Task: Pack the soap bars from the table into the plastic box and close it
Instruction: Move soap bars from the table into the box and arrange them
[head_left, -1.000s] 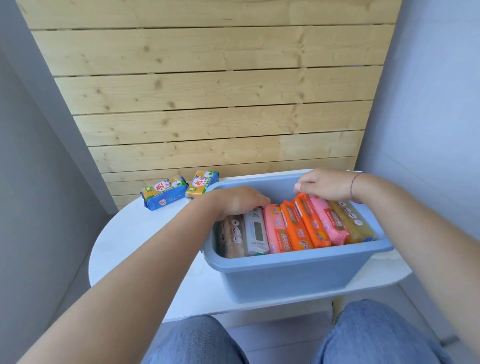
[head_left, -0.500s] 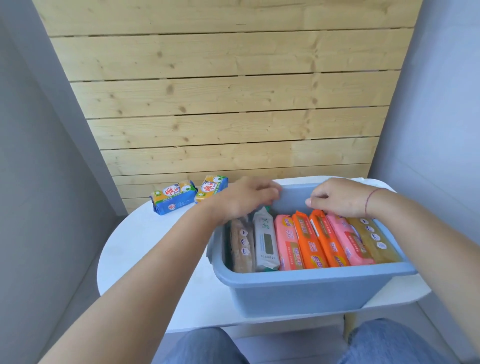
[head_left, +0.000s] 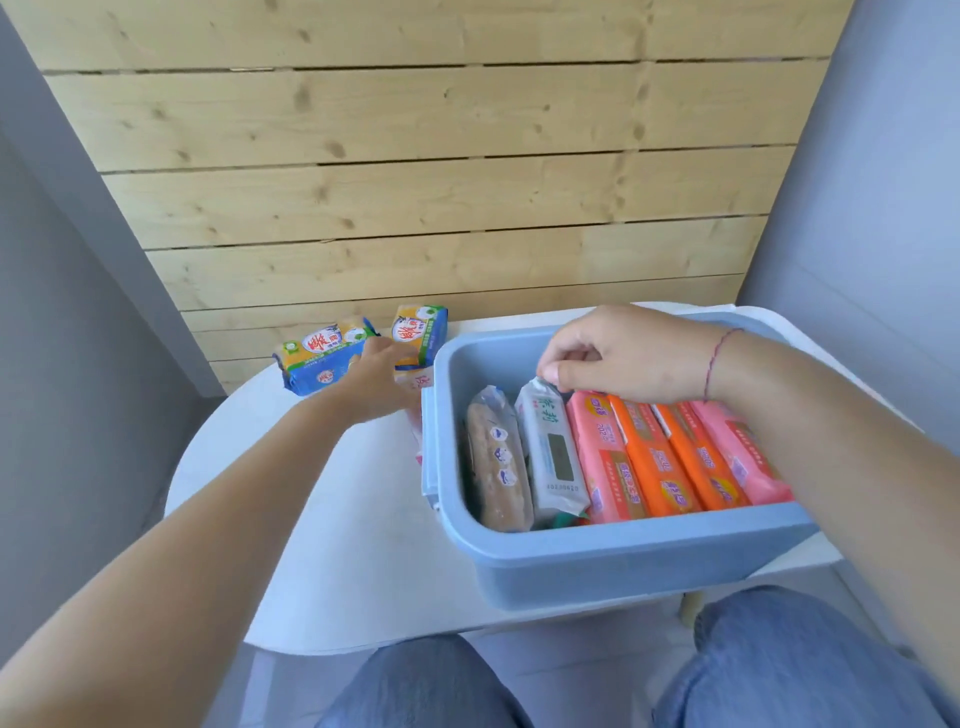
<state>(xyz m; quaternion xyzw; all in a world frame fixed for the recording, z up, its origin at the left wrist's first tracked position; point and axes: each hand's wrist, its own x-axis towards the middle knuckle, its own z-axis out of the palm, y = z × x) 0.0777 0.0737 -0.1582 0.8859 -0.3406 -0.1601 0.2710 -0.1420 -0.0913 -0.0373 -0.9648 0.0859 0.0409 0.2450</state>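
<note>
A blue plastic box (head_left: 623, 540) stands open on the right of the white table (head_left: 337, 519). Several wrapped soap bars stand on edge inside it: a brown one (head_left: 496, 457), a white one (head_left: 553, 452), then pink and orange ones (head_left: 660, 462). My right hand (head_left: 623, 353) pinches the top end of the white bar. My left hand (head_left: 379, 382) is outside the box, fingers spread, reaching over two bars at the back: a blue-yellow one (head_left: 322, 358) and a yellow-green one (head_left: 423, 332). A pink-white packet (head_left: 418, 447) lies against the box's left wall, partly hidden by that hand.
A wooden plank wall (head_left: 415, 208) rises right behind the table, with grey walls on both sides. My knees in jeans (head_left: 426, 686) are under the table's front edge. No lid is in view.
My left hand has come out of the box and moved left and back to the two bars on the table. My right hand has shifted left onto the white bar.
</note>
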